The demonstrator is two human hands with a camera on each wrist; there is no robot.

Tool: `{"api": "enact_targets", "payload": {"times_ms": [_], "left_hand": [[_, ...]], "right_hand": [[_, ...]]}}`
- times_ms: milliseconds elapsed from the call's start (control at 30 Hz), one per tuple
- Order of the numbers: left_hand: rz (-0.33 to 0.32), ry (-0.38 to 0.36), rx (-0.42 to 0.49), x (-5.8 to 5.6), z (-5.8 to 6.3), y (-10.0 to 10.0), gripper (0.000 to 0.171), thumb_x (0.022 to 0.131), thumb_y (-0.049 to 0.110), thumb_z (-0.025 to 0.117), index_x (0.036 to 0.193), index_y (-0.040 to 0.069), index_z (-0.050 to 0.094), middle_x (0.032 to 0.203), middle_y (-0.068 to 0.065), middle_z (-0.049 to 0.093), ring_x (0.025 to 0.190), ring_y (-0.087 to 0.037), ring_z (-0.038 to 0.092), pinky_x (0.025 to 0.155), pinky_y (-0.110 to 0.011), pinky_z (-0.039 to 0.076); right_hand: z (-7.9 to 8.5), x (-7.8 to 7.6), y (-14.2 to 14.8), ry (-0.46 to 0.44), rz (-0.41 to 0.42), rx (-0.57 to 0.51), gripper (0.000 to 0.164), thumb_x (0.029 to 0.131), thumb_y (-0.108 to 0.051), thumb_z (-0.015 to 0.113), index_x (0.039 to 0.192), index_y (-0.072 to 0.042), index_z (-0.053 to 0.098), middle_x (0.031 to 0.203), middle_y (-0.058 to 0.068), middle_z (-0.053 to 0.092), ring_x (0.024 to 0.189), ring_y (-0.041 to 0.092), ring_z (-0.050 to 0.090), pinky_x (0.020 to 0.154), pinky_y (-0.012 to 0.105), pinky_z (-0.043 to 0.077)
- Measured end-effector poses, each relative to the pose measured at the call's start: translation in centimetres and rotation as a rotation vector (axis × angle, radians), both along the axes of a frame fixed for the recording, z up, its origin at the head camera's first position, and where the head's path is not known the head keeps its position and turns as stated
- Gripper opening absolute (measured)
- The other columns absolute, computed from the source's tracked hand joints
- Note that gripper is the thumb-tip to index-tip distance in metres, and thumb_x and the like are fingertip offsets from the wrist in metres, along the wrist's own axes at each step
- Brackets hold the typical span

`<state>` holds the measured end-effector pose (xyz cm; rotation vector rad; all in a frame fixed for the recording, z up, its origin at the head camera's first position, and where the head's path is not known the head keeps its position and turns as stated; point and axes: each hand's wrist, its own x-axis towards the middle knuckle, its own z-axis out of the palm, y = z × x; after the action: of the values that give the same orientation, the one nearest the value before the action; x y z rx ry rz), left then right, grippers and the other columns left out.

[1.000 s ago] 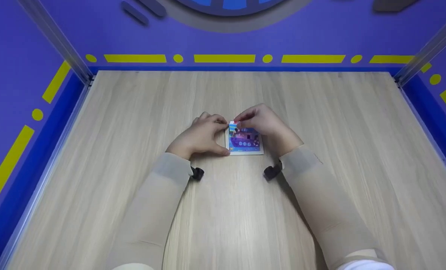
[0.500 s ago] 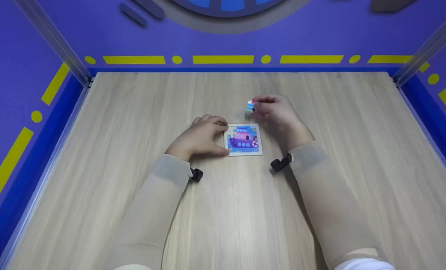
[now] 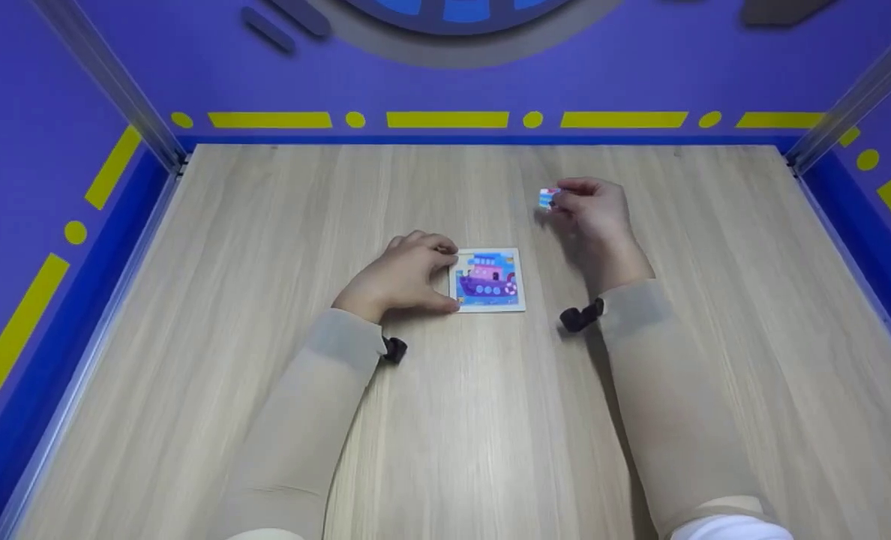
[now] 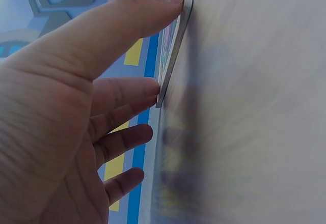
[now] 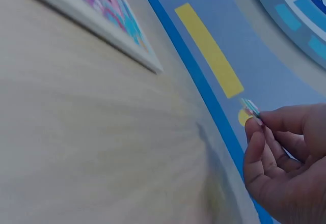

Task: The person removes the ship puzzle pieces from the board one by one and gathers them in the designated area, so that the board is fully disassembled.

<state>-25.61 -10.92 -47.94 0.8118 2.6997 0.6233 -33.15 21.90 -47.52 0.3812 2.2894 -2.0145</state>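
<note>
A small square picture puzzle (image 3: 489, 307) with a white border and a purple and pink ship lies on the table. Its upper left corner shows a pale patch beside the ship. At the puzzle's left edge, my left hand (image 3: 404, 274) rests with thumb and index fingertips against it, the other fingers loosely extended. My right hand (image 3: 599, 214) pinches a small puzzle piece (image 3: 547, 198) with blue and white stripes between thumb and fingertips, above the table behind and right of the puzzle. In the right wrist view the piece (image 5: 250, 107) appears nearly edge-on, partly covered by the fingertips.
The wood-grain table (image 3: 445, 420) spreads around both hands. Purple-blue panels (image 3: 445, 82) with yellow dashes and dots wall off its back and sides. Black wrist cameras (image 3: 580, 316) sit at both sleeve cuffs.
My right hand has lifted the striped piece away from the puzzle's upper left corner and carried it back and to the right. My left hand has stayed at the left edge.
</note>
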Motion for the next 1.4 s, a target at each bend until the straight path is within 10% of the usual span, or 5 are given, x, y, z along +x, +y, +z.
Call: {"api": "enact_targets", "payload": {"times_ms": [467, 767, 1400], "left_hand": [[0.004, 0.004, -0.009, 0.2, 0.1, 0.1, 0.087, 0.089, 0.047, 0.094, 0.16, 0.007, 0.065, 0.169, -0.004, 0.057, 0.162, -0.03, 0.042, 0.138, -0.05, 0.027], [0.0, 0.012, -0.021, 0.1, 0.0, 0.1, 0.089, 0.088, 0.049, 0.093, 0.161, 0.007, 0.063, 0.169, -0.004, 0.057, 0.162, -0.03, 0.042, 0.139, -0.05, 0.027], [-0.002, 0.011, -0.018, 0.0, -0.2, 0.0, 0.088, 0.089, 0.049, 0.093, 0.161, 0.006, 0.063, 0.168, -0.004, 0.057, 0.162, -0.029, 0.041, 0.139, -0.05, 0.027]], "right_hand": [[-0.8, -0.8, 3.4, -0.011, -0.012, 0.258, 0.034, 0.109, -0.01, 0.073, 0.14, 0.002, 0.078, 0.124, 0.015, 0.08, 0.081, 0.007, 0.076, 0.078, 0.021, 0.065], [-1.0, -1.0, 3.3, -0.042, 0.023, 0.498, 0.033, 0.111, -0.014, 0.071, 0.141, -0.002, 0.078, 0.142, 0.021, 0.077, 0.107, 0.018, 0.073, 0.077, 0.017, 0.059], [-1.1, -0.7, 3.2, 0.024, 0.035, 0.59, 0.035, 0.11, -0.018, 0.072, 0.142, -0.003, 0.078, 0.146, 0.021, 0.076, 0.133, 0.034, 0.072, 0.098, 0.037, 0.062]]}}
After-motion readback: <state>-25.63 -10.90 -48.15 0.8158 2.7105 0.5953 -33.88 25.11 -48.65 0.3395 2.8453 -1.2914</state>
